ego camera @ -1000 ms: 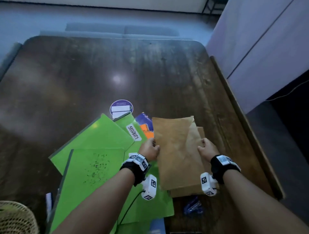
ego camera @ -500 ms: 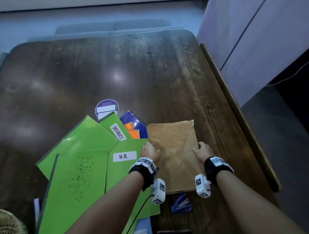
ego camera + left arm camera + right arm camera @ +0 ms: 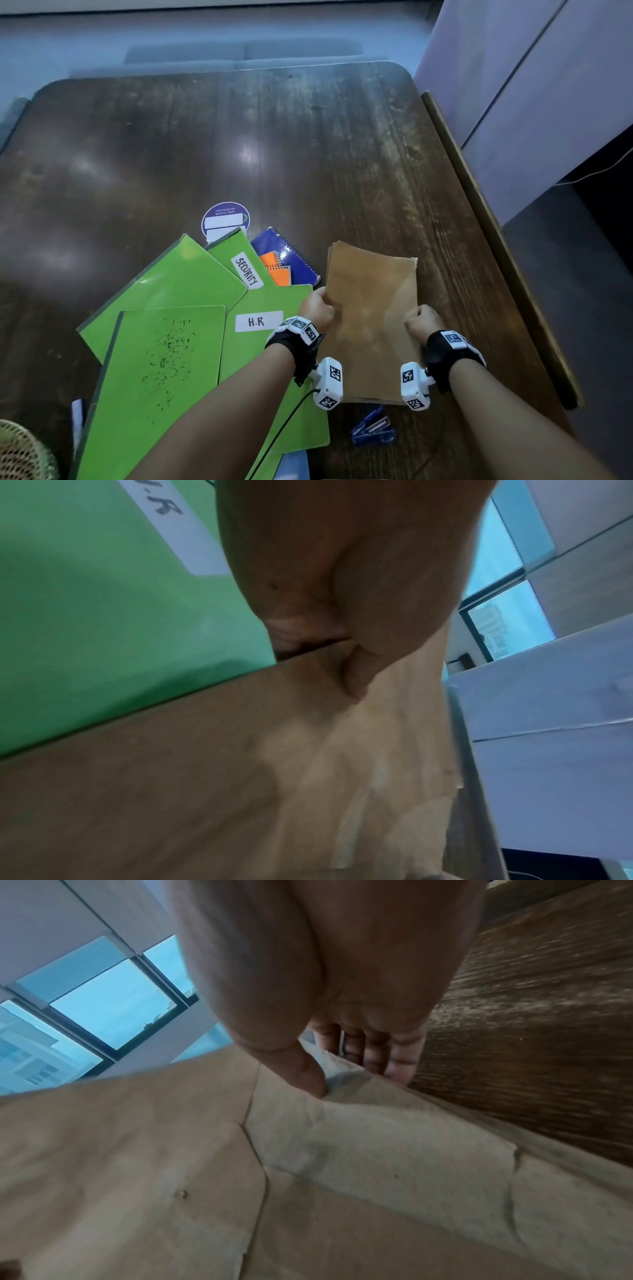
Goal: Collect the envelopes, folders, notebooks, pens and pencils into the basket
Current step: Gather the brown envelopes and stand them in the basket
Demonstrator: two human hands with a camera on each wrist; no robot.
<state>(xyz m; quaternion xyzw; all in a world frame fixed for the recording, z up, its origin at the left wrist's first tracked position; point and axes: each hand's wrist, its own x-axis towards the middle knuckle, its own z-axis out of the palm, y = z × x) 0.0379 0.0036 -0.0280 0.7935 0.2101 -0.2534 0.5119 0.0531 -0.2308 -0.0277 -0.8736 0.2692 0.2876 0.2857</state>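
Note:
A stack of brown envelopes (image 3: 371, 308) sits squared up on the dark wooden table (image 3: 239, 144). My left hand (image 3: 320, 306) grips its left edge and my right hand (image 3: 423, 320) grips its right edge. In the left wrist view my thumb lies on top of the brown envelopes (image 3: 240, 764); in the right wrist view my thumb presses the brown envelopes (image 3: 342, 1150) with fingers curled under their edge. Left of them lie several green folders (image 3: 164, 342), labelled "H.R" and "SECURITY". A blue spiral notebook (image 3: 291, 257) and an orange one (image 3: 277, 270) lie behind them. The woven basket (image 3: 20, 452) is at the bottom left corner.
A blue stapler (image 3: 373, 428) lies near the table's front edge below the envelopes. A round purple card (image 3: 225, 219) lies behind the folders. A raised wooden rim (image 3: 496, 240) borders the table's right side, with pale cabinets (image 3: 548, 102) beyond it.
The fanned envelopes have been drawn together into one aligned stack, and both hands have shifted slightly toward me along its side edges. The "H.R" folder label has come into sight.

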